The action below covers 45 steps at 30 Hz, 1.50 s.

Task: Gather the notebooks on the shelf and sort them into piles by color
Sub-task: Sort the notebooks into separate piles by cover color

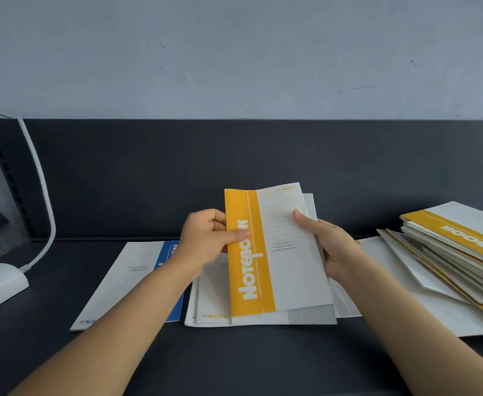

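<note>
two bare forearms reach in from the near edge over the dark shelf surface [234, 361], which is bare in the near strip. the yellow notebook [274, 252] is held up above the shelf at centre, long axis running near-to-far, tilted slightly, yellow spine band on the left with its white title reading along the long axis, top of the cover toward the wall. the left hand [206, 241] is grasping it at the spine edge, thumb on the yellow band, fingers curled behind. the right hand [334, 247] is grasping the right edge, thumb on the white cover; at least one more notebook shows behind the front one in that grip.

directly beneath lies a flat notebook [211, 304] with white cover, partly hidden by the held one. just beside it to the left lies the blue notebook [137, 278], flat, long axis also near-to-far, its near corner crossed by the left forearm. to the right, a loose slanted stack of notebooks [449, 252] with yellow bands, fanned unevenly, running out of view at the right edge.

far left: a white lamp base [0, 284] with a curved white neck [40, 190]. behind everything, a dark back panel [234, 167] and a pale wall [234, 52].
</note>
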Motion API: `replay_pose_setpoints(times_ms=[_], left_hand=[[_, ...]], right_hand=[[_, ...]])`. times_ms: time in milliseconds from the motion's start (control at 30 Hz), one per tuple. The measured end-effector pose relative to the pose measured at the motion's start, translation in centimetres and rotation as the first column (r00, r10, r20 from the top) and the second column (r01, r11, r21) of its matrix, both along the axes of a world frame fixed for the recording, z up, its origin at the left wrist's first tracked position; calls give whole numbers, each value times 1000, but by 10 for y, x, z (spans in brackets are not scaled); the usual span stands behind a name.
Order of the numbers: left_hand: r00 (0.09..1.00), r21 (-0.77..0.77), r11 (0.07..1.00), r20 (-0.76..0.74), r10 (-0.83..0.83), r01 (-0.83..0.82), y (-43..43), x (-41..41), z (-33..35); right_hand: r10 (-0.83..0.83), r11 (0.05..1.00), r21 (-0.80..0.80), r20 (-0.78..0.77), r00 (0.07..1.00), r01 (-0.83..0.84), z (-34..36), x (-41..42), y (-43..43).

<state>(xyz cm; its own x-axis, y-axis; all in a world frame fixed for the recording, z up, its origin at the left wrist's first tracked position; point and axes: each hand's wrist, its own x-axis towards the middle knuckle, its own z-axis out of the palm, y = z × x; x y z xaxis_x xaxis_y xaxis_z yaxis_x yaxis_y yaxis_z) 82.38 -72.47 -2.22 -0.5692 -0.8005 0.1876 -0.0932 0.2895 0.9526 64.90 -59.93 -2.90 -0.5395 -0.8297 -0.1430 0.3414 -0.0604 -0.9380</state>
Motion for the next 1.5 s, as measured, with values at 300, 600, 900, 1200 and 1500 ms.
replay_pose_setpoints(times_ms=[300,600,900,1200,1500], left_hand=[[982,172,975,-95,161,-143,-33,18,9],[722,87,920,594,-355,381,-60,56,32],[797,-598,742,586,146,303,-33,16,18],[358,-313,786,925,125,534,16,-11,-25],[231,-38,682,953,-195,730,13,5,8]], right_hand=[[-76,997,15,-147,986,79,1,-9,-4],[-115,969,205,-123,986,139,20,-53,45],[-85,953,273,-182,980,133,17,-53,36],[-25,920,362,-329,944,150,19,-66,51],[-30,873,404,-516,856,274,6,-78,44]])
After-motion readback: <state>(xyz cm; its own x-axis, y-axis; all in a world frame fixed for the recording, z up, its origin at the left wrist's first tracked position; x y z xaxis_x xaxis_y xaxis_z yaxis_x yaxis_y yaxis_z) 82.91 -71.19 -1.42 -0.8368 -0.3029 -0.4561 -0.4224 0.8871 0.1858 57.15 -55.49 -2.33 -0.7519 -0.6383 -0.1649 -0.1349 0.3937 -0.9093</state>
